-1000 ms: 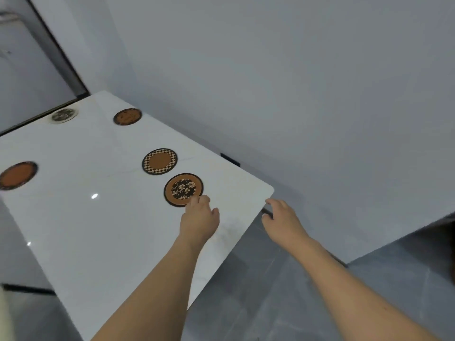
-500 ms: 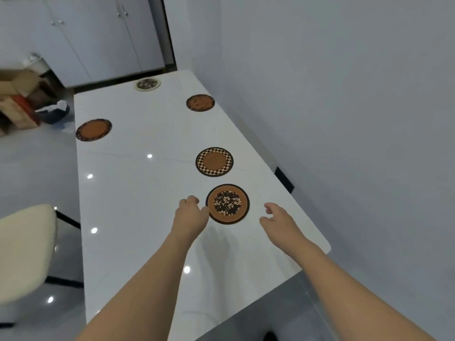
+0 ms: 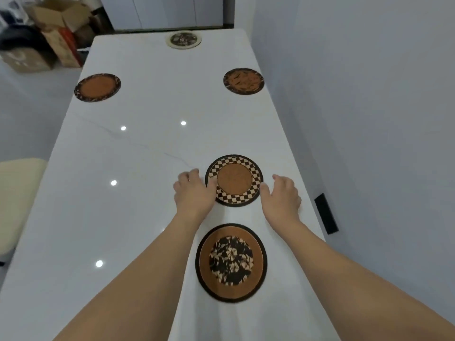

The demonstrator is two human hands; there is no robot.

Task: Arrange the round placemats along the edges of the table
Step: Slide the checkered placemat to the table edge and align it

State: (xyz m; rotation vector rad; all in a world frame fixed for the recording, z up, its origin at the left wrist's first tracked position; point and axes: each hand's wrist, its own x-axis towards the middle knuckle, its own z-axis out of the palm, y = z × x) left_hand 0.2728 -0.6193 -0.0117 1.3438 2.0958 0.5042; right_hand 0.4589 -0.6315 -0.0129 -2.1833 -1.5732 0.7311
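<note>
Several round placemats lie on a long white table (image 3: 138, 217). A checkered-rim mat (image 3: 234, 180) sits toward the right side, with my left hand (image 3: 193, 191) touching its left rim and my right hand (image 3: 280, 194) at its right rim, fingers spread. Between my forearms, nearer to me, lies a brown mat with a dark floral centre (image 3: 231, 262). Farther off are a brown mat with dark streaks (image 3: 243, 81) by the right edge, a brown dark-rimmed mat (image 3: 97, 87) by the left edge, and a pale-rimmed mat (image 3: 185, 39) at the far end.
A grey wall (image 3: 369, 119) runs close along the table's right side, with a black socket (image 3: 326, 214) low on it. A cream chair seat (image 3: 17, 200) stands at the left. Cardboard boxes (image 3: 53, 33) are piled on the floor at the far left, before white cabinets.
The view swung left so the whole table is seen lengthwise. Both hands moved forward from the floral mat to either side of the checkered mat.
</note>
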